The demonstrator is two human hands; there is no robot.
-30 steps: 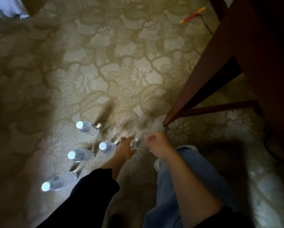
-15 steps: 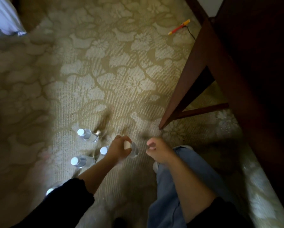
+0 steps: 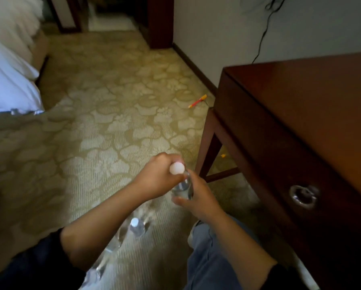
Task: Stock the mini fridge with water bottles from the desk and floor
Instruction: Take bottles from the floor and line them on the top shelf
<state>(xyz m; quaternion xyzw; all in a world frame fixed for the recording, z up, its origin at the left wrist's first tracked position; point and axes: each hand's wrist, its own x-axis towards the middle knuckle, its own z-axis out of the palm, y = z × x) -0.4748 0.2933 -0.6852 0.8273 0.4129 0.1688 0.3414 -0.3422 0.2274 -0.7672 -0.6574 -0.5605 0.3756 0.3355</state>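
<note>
A clear plastic water bottle with a white cap (image 3: 181, 182) is held upright above the patterned carpet (image 3: 116, 130), cap up, left hand (image 3: 160, 176) clenched around its neck, right hand (image 3: 196, 199) grasping its base, beside the dark wooden table (image 3: 290, 122).

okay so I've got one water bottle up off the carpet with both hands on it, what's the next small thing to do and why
Probably let the right hand take the whole bottle and free the left hand, which grips near the cap. More bottles stand on the carpet just below the left forearm, so that hand could grab another before you head for the fridge, which isn't in view.
</note>
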